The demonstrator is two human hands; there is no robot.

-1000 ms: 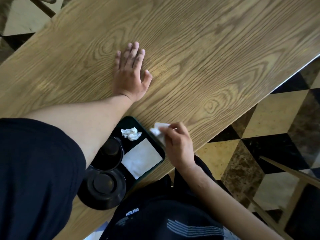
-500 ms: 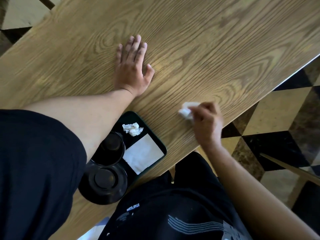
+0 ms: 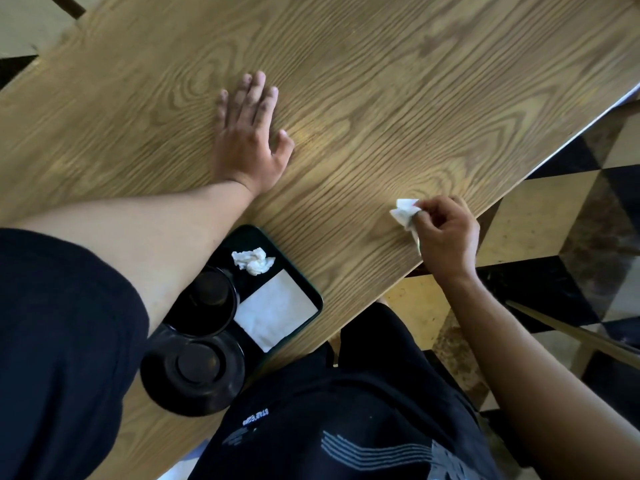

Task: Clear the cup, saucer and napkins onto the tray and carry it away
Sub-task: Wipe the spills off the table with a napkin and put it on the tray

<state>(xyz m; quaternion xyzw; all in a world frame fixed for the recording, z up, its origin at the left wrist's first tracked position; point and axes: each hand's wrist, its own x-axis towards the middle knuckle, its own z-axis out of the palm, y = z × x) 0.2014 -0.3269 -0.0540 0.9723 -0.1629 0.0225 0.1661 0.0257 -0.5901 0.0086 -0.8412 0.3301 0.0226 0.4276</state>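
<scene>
A dark tray (image 3: 304, 284) lies on the wooden table (image 3: 381, 81) near its front edge. On it sit a crumpled white napkin (image 3: 252, 260), a flat white napkin (image 3: 275, 311) and a black cup (image 3: 207, 299). A black saucer (image 3: 194, 370) overhangs the tray's near end. My left hand (image 3: 247, 136) lies flat on the table, fingers spread, beyond the tray. My right hand (image 3: 445, 233) pinches another white napkin (image 3: 403, 213) against the table near its right edge. My left forearm hides part of the tray.
The table's right edge (image 3: 519, 174) runs diagonally, with a chequered tile floor (image 3: 554, 237) beyond it. A wooden chair part (image 3: 571, 334) shows at the lower right. My dark clothing fills the bottom of the view.
My right hand has carried its napkin from beside the tray out to the right along the table. The left hand has stayed flat in place.
</scene>
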